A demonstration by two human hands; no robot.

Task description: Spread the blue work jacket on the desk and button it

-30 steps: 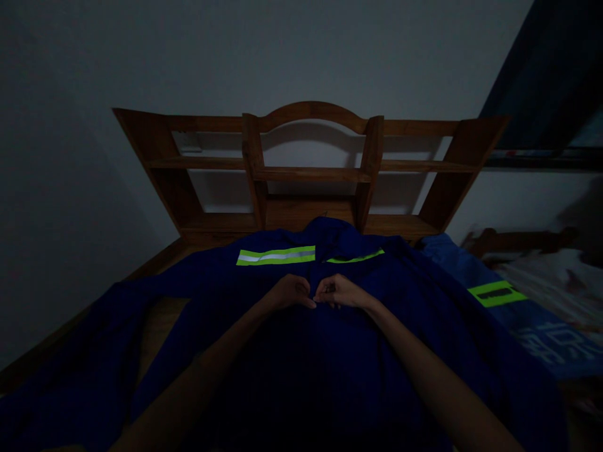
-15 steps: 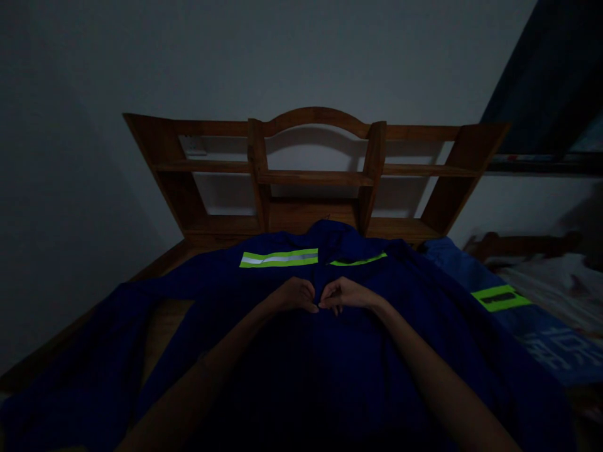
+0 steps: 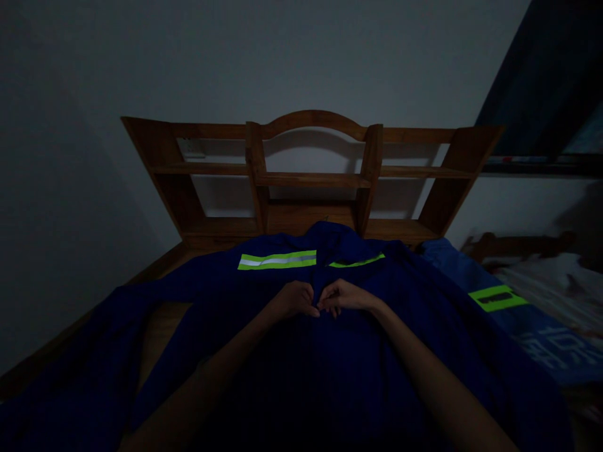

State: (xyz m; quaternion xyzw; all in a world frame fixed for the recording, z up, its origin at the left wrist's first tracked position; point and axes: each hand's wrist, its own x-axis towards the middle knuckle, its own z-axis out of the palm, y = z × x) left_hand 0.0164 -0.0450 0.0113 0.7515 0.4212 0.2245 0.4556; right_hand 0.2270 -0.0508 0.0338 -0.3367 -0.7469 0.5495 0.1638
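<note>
A dark blue work jacket (image 3: 348, 370) with yellow-green reflective strips lies spread out, its collar toward the shelf and one sleeve stretched to the left. Over its front middle, just below the chest strips, my left hand (image 3: 296, 299) is closed in a pinch at the front edge. My right hand (image 3: 343, 296) pinches the same spot from the other side, its fingertips almost meeting the left ones. The dim light hides whether a button or only the cloth edge sits between the fingers.
Behind the jacket stands a wooden shelf unit (image 3: 313, 180) against the wall. A lighter blue garment (image 3: 490, 295) with a yellow-green strip and white lettering lies at the right. The wooden tabletop (image 3: 162, 333) shows beside the left sleeve. Farther right is pale bedding (image 3: 560, 292).
The view has shifted very slightly. Both hands stay pinched at the jacket's front, with hardly any visible movement of the fingers.
</note>
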